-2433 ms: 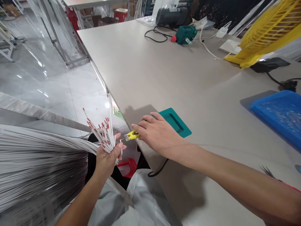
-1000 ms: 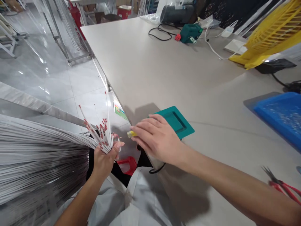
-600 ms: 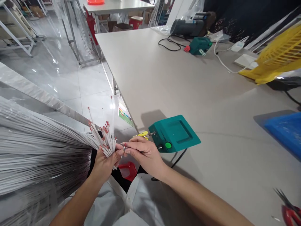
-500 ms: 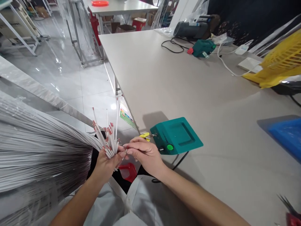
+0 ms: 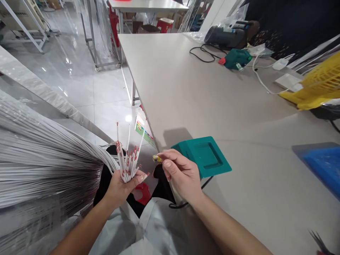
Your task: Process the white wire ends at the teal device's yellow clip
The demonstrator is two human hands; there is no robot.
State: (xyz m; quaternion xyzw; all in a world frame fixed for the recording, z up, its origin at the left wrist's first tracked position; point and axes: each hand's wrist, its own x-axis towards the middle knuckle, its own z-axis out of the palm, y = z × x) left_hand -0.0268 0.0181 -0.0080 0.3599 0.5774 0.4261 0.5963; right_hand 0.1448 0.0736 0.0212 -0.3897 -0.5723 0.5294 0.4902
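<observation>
My left hand [image 5: 120, 187] is closed around a bundle of white wires [image 5: 129, 164] whose upper ends are red. Several wires stick up above the others. My right hand [image 5: 183, 173] has curled fingers, and a small yellow clip with a shiny metal part [image 5: 157, 158] shows at its fingertips. Behind this hand, at the table's edge, sits a green box-like device [image 5: 208, 156] with a recessed square top. The hand hides the device's front side and part of the clip.
A thick mass of white wires [image 5: 53, 156] hangs at the left. On the table [image 5: 180, 85] are a blue tray [image 5: 325, 166], a yellow fan [image 5: 321, 81], a second green device [image 5: 236, 59] and cables. A red stool [image 5: 142, 194] stands below. Dark pointed tools lie at lower right.
My right hand has left the wires at my left hand and moved right, to the yellow clip beside the green device. My left hand still holds the bundle. The view has shifted slightly.
</observation>
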